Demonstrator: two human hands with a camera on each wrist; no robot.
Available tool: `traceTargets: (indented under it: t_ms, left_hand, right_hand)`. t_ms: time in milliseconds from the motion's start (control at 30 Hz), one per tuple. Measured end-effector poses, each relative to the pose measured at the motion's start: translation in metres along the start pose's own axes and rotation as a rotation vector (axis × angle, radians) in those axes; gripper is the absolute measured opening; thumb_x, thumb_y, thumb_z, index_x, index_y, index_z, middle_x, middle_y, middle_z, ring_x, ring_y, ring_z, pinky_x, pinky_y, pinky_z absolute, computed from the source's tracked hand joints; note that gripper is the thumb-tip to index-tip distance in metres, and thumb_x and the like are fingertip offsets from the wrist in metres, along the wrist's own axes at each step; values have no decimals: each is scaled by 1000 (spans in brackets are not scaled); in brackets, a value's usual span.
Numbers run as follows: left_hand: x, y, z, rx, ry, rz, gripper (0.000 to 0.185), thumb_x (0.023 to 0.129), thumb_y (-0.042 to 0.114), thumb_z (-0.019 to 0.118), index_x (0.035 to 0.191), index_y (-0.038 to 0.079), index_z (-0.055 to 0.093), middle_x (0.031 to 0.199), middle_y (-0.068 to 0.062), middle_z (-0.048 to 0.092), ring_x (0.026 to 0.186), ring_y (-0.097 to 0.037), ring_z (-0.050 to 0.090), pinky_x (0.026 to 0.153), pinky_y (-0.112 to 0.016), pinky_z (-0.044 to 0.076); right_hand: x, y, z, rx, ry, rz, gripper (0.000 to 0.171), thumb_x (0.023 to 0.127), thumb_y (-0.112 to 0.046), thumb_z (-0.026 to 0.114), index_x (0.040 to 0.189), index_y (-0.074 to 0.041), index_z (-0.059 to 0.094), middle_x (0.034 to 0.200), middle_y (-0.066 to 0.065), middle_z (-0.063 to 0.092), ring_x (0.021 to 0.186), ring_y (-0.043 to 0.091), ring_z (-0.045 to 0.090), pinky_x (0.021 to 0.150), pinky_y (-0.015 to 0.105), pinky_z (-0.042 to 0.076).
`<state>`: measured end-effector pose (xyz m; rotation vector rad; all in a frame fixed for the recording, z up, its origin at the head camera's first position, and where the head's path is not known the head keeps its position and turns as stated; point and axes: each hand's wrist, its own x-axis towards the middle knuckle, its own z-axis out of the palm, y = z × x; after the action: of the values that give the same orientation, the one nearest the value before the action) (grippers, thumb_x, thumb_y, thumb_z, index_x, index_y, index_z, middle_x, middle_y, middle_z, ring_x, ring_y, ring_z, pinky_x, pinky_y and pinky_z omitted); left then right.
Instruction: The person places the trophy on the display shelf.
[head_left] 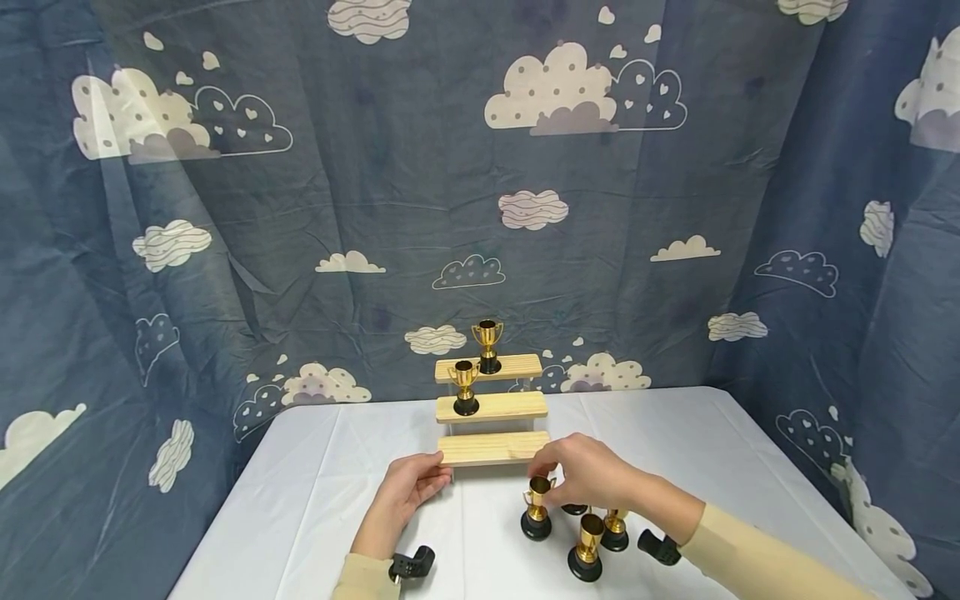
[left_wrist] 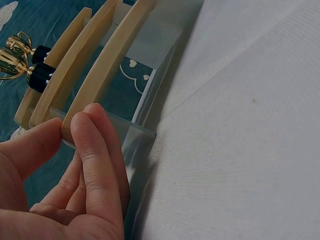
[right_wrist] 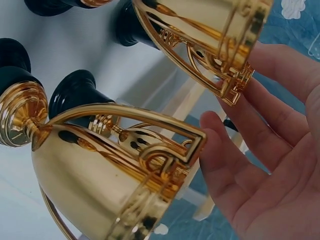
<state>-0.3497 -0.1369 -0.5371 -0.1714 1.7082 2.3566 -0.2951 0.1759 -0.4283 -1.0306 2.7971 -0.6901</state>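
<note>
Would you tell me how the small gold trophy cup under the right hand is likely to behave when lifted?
The small gold trophy cup looks tall over a narrow black base, so it probably tips easily. Its glossy surface may slip; pinching a handle seems safer. It likely feels light to the right hand.

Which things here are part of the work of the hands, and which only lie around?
In the work:
- wooden stepped stand, left hand holding its lowest step
- gold trophy at the right hand
- two trophies on the upper steps

Lying about:
- cloud-print curtain
- white tablecloth

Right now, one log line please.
left hand: grips wooden three-step stand | right hand: touching gold trophy cup, grip unclear
</note>
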Motion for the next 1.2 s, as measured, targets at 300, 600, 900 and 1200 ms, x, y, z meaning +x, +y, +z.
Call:
traceTargets:
  t_ms: [300,600,900,1200]
  left_hand:
    - [0,-3,-2,-11,-1,-3,37,94,8,70,120,-15,59,84,-14,72,73,-16,72,72,-25,61]
    - [-4,-1,-3,-7,-7,13,37,94,9,70,120,-15,60,86,-14,73,79,-18,73,76,-28,62]
    - [-3,-3,-3,11,17,-5,37,93,10,71,120,-13,61,85,-13,73,78,-18,73,77,-29,62]
    - [-3,0,0,2,2,17,35,93,8,69,118,-15,60,83,-12,73,76,-17,72,75,-28,62]
  right_hand:
    - [-1,-1,-1,25,20,-6,30,77,-24,88,103,-30,75,98,-22,68,94,1,63,83,33,56]
    - [1,-2,-3,48,49,4,27,79,-22,86,103,-30,75,97,-22,68,92,1,63,82,34,56]
    - [5,-3,-2,85,67,27,29,81,-23,84,107,-31,75,99,-22,68,92,1,63,78,33,56]
    - [6,-4,-6,106,134,10,29,82,-22,84,109,-28,74,98,-21,68,93,4,63,76,38,58]
